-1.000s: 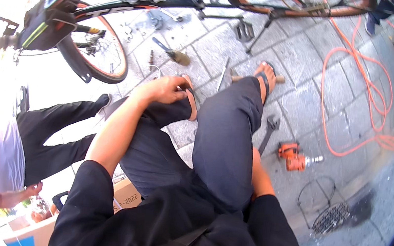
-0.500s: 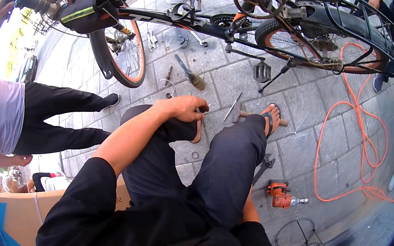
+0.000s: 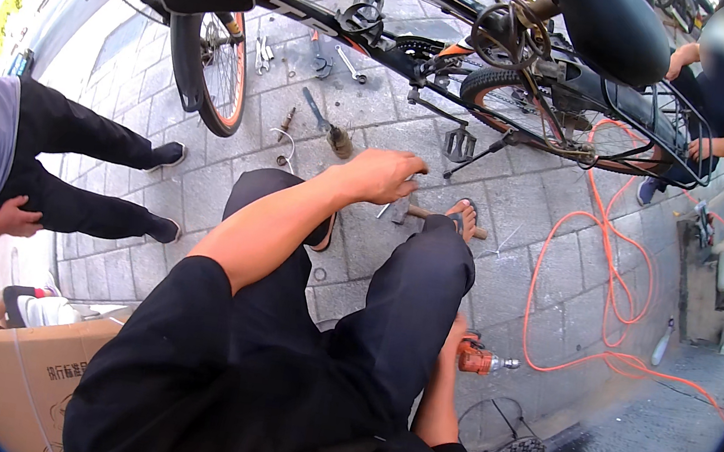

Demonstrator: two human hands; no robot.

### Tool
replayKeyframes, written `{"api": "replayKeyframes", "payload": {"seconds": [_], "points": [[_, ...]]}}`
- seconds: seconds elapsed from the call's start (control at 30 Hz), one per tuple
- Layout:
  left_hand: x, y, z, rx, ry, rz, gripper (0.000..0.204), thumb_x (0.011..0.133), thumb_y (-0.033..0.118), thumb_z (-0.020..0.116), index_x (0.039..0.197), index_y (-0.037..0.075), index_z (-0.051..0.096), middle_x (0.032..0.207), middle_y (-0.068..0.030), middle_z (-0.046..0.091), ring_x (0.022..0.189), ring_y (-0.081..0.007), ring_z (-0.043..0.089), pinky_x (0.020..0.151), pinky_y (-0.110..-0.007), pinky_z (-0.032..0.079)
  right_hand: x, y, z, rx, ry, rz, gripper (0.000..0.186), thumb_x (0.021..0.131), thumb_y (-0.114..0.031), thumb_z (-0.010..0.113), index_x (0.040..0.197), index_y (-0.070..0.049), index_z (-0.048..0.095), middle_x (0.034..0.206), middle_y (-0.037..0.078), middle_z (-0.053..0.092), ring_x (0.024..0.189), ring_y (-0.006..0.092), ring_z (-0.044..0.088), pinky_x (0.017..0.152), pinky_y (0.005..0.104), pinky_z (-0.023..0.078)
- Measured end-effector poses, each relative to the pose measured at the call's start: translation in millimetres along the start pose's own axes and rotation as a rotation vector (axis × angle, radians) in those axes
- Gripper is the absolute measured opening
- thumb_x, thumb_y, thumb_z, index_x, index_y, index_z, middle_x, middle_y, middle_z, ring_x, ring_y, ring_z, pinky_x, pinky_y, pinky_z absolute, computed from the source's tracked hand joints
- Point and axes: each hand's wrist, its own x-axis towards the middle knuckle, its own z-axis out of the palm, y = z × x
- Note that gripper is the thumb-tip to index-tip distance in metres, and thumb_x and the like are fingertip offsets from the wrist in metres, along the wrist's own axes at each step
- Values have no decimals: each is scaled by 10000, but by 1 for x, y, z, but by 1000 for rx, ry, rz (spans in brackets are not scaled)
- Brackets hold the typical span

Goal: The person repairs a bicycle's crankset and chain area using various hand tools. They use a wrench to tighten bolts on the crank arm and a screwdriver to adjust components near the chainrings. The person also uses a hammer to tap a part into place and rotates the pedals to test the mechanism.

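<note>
1. The person sat low over grey paving stones (image 3: 557,206), legs in black trousers stretched forward and a sandalled foot (image 3: 463,218) resting on the ground.
2. The left hand (image 3: 384,176) was stretched out above the left knee with the fingers curled loosely downward; it held nothing that could be seen.
3. Just below and beside those fingers lay a wooden-handled hammer (image 3: 423,215) on the paving, its handle running toward the sandalled foot; whether the hand touched it could not be told.
4. The right hand (image 3: 455,341) was down beside the right leg at an orange and black power drill (image 3: 481,361) lying on the stones; the leg hid most of the hand, so its grip could not be told.
5. An orange cable (image 3: 600,257) looped across the paving to the right of the drill.
6. A black bicycle with orange-rimmed wheels (image 3: 218,70) stood ahead, its pedal (image 3: 460,143) close above the left hand.
7. Spanners and other small tools (image 3: 329,126) lay scattered under the frame.
8. Another person in black trousers (image 3: 70,151) stood at the left, and a cardboard box (image 3: 13,372) sat at the lower left.
</note>
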Motion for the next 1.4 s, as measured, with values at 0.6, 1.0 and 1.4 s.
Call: {"api": "replayKeyframes", "payload": {"seconds": [0.6, 1.0, 1.4], "points": [[35, 15, -59, -434, 49, 119, 251, 1051, 216, 569, 1149, -2, 646, 1054, -137, 754, 840, -287, 741, 712, -422, 580, 10, -503, 23, 163, -175, -341, 407, 971, -291, 686, 1166, 65, 663, 897, 134, 727, 831, 198, 678, 726, 351, 544], [121, -131, 32, -1264, -211, -682, 364, 1080, 125, 482, 1338, -130, 456, 1239, -274, 660, 930, -384, 741, 752, -444, 669, 68, -290, 218, 569, -192, -83, 318, 1060, -291, 614, 1107, 15, 684, 989, 66, 719, 871, 135, 652, 802, 282, 525], [152, -154, 72, -1130, -65, -768, 269, 1077, 140, 483, 1219, -75, 557, 1117, -213, 713, 863, -319, 748, 679, -416, 665, 104, -266, 235, 1095, -346, 262, 236, 1103, -177, 508, 1262, -10, 553, 1189, 163, 644, 1098, 327, 669, 970, 467, 558]]}}
